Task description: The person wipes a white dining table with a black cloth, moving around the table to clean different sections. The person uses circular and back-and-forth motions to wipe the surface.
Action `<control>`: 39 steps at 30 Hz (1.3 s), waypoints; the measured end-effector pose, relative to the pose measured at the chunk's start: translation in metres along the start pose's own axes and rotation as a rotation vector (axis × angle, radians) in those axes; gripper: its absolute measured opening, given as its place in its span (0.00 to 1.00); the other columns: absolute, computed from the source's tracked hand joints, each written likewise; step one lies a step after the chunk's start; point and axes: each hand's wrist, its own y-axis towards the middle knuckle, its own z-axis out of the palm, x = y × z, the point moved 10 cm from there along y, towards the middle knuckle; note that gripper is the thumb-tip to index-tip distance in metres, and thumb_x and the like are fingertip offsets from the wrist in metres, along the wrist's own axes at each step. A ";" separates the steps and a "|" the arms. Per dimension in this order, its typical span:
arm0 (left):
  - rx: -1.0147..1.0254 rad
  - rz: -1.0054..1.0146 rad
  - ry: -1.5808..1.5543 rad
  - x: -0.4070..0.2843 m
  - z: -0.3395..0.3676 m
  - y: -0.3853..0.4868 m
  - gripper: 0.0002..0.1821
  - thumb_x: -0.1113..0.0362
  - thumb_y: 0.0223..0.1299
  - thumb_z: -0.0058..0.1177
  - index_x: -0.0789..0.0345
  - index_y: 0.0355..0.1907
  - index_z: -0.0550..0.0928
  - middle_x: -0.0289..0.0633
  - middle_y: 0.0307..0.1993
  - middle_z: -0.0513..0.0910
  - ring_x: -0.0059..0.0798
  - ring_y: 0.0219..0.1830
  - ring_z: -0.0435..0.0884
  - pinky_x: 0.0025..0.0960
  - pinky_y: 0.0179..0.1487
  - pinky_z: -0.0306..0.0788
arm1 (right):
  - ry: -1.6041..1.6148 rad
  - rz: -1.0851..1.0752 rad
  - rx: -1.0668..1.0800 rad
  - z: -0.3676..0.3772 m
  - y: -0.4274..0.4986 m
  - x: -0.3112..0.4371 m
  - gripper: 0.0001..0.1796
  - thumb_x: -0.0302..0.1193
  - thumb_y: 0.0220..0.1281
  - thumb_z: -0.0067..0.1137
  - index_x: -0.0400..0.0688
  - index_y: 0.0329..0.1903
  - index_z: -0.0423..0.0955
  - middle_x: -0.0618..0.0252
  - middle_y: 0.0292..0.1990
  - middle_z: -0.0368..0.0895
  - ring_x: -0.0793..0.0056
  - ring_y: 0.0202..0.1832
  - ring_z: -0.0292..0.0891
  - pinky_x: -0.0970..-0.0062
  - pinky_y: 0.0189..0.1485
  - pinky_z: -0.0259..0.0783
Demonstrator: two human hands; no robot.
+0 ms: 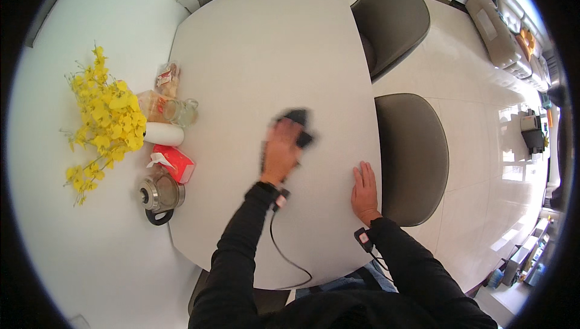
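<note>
My left hand [281, 151] is over the middle of a pale, round-ended dining table [281, 48], holding a dark cloth [296, 116] against the tabletop. Motion blurs both hand and cloth, and the palm hides part of the cloth. Near the table's right edge, my right hand [366, 193] rests palm down with its fingers extended and holds nothing. A small black device with a cable is strapped at each wrist.
Along the left wall stand yellow flowers [108, 107] in a white vase [165, 134], a glass jug [181, 112], a red tissue pack [180, 163], a glass kettle [162, 192] and bagged food [168, 80]. Grey chairs [412, 157] line the right edge.
</note>
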 end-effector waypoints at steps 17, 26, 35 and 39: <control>-0.120 0.064 -0.037 0.085 -0.008 0.115 0.29 0.65 0.58 0.53 0.72 0.64 0.73 0.55 0.68 0.70 0.51 0.72 0.65 0.48 0.76 0.57 | 0.004 0.011 0.030 -0.001 -0.001 0.003 0.29 0.18 0.59 0.50 0.34 0.66 0.66 0.43 0.72 0.59 0.41 0.74 0.54 0.49 0.76 0.54; -0.286 -0.581 0.621 0.214 -0.030 0.143 0.32 0.47 0.65 0.46 0.59 0.69 0.74 0.54 0.70 0.68 0.60 0.69 0.65 0.57 0.74 0.54 | 0.016 -0.012 -0.001 -0.005 -0.002 0.009 0.30 0.17 0.56 0.54 0.32 0.65 0.66 0.41 0.72 0.59 0.39 0.74 0.54 0.48 0.76 0.54; 0.041 0.242 -0.019 -0.082 0.089 0.152 0.31 0.57 0.65 0.52 0.58 0.72 0.70 0.46 0.73 0.66 0.52 0.74 0.61 0.53 0.76 0.53 | 0.104 0.007 -0.030 -0.011 0.001 0.006 0.29 0.16 0.58 0.54 0.32 0.65 0.65 0.42 0.71 0.59 0.43 0.75 0.53 0.52 0.76 0.54; 0.095 0.334 -0.109 -0.154 0.096 0.091 0.33 0.59 0.62 0.57 0.55 0.72 0.70 0.45 0.73 0.66 0.51 0.75 0.61 0.54 0.77 0.52 | 0.265 0.070 -0.134 -0.014 0.000 -0.008 0.27 0.17 0.63 0.51 0.32 0.66 0.64 0.42 0.70 0.59 0.44 0.74 0.55 0.54 0.76 0.54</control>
